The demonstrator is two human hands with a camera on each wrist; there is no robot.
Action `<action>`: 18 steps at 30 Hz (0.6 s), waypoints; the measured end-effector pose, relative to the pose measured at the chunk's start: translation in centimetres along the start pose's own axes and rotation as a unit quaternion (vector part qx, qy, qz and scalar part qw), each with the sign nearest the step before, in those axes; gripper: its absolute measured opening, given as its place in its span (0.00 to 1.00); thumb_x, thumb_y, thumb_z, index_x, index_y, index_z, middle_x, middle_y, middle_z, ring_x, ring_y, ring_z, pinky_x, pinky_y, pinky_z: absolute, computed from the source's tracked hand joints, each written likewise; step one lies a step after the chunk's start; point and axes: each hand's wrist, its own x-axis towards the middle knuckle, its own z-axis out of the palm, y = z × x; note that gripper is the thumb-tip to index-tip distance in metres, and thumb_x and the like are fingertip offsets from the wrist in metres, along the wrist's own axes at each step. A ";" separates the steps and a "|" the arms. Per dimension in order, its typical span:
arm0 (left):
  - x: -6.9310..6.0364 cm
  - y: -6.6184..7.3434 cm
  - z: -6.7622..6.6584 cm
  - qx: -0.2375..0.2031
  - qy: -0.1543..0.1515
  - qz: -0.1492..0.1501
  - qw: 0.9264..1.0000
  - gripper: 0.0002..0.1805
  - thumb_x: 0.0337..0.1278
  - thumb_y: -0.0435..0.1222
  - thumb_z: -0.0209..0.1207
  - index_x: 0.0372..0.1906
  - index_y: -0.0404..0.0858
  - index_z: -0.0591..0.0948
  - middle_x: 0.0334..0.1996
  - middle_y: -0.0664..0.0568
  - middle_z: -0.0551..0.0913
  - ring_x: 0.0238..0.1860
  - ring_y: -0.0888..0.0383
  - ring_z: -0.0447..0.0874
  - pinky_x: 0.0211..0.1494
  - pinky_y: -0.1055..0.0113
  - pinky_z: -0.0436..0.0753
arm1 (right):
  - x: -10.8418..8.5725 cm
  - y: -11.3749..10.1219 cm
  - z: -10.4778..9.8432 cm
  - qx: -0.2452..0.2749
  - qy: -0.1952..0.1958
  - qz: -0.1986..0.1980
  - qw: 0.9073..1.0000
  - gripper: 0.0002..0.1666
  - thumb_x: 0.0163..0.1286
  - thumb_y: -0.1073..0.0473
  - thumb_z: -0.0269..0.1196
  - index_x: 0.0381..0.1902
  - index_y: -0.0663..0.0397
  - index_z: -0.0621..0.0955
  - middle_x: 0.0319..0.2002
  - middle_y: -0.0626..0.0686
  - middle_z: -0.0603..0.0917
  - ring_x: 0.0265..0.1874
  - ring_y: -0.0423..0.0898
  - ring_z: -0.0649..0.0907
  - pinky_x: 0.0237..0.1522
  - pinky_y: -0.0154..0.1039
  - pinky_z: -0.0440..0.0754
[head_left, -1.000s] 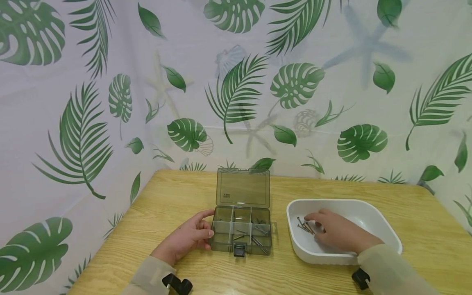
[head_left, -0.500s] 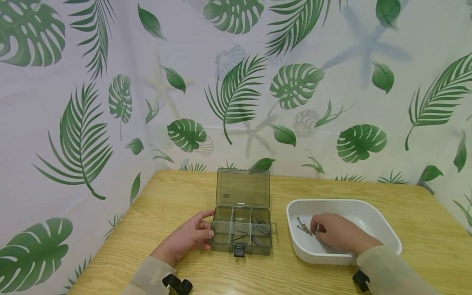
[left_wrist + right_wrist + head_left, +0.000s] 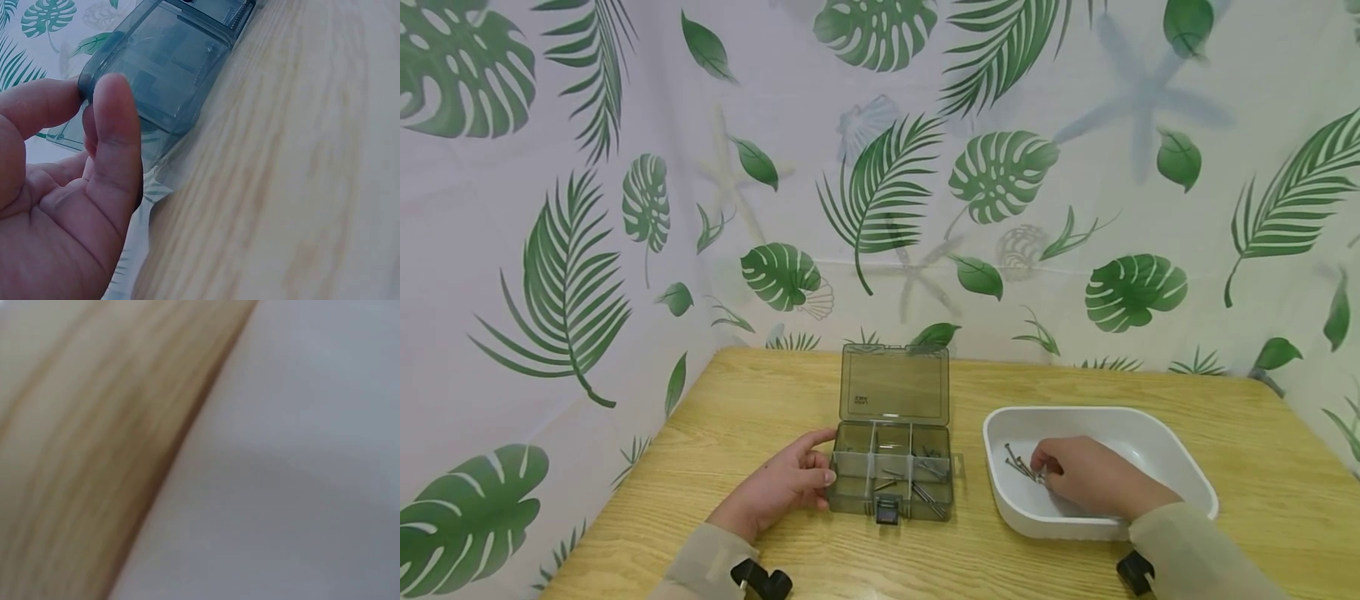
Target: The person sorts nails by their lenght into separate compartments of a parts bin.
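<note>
In the head view my right hand [image 3: 1090, 477] reaches into a white tray [image 3: 1180, 454], its thumb and index fingertips together on a small shiny screw [image 3: 1041, 477]. Most of that screw is hidden by the fingers. Just left of the fingertips, several thin screws [image 3: 1018, 462] lie on the tray floor. My left hand [image 3: 790, 479] rests against the left side of a smoky clear compartment box [image 3: 853, 503], index finger and thumb straight. In the left wrist view, the thumb [image 3: 114, 119] stands beside the box's corner. The lid [image 3: 895, 383] is raised at the back.
Screws and small metal pieces lie in the middle and right compartments of the box, whose front latch [image 3: 887, 510] hangs down. Tray and box stand apart on a wooden table [image 3: 760, 383]. Leaf-printed cloth [image 3: 895, 167] rises behind. The right wrist view shows mostly blurred tray wall [image 3: 281, 487].
My right hand's index finger, stretched over the screws a second ago, has drawn back toward the thumb, and the fingertips have come together at a screw. The left hand and box have not moved.
</note>
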 end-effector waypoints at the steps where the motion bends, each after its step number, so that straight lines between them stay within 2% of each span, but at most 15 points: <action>1: 0.0 0.0 0.0 0.001 0.000 0.000 1.000 0.40 0.70 0.30 0.59 0.80 0.41 0.54 0.38 0.47 0.70 0.34 0.55 0.73 0.38 0.60 0.85 | 0.0 -0.2 -0.1 0.003 0.000 0.001 1.000 0.10 0.63 0.66 0.64 0.38 0.45 0.84 0.29 0.43 0.76 0.32 0.43 0.74 0.38 0.44 0.73; 7: -0.1 0.0 0.0 0.001 0.001 -0.002 1.000 0.39 0.71 0.31 0.58 0.80 0.41 0.54 0.38 0.47 0.71 0.34 0.55 0.74 0.39 0.60 0.85 | 0.0 -1.0 -0.8 0.019 0.024 -0.034 0.999 0.09 0.66 0.66 0.64 0.37 0.44 0.85 0.30 0.41 0.78 0.32 0.42 0.74 0.37 0.42 0.75; 12: -0.2 0.0 0.1 -0.001 0.002 -0.002 1.000 0.39 0.71 0.31 0.58 0.80 0.41 0.54 0.39 0.47 0.70 0.34 0.55 0.73 0.38 0.60 0.85 | 0.1 -1.9 -1.1 0.023 0.055 -0.075 0.995 0.09 0.67 0.67 0.64 0.37 0.45 0.84 0.30 0.39 0.78 0.32 0.39 0.75 0.37 0.39 0.76; 18: -0.1 0.0 0.0 -0.002 0.001 -0.003 1.000 0.39 0.71 0.31 0.59 0.80 0.41 0.54 0.39 0.47 0.69 0.34 0.55 0.72 0.39 0.60 0.85 | 0.3 -3.5 -1.4 0.028 0.074 -0.107 0.991 0.09 0.67 0.67 0.64 0.38 0.46 0.84 0.32 0.39 0.80 0.31 0.36 0.75 0.36 0.38 0.78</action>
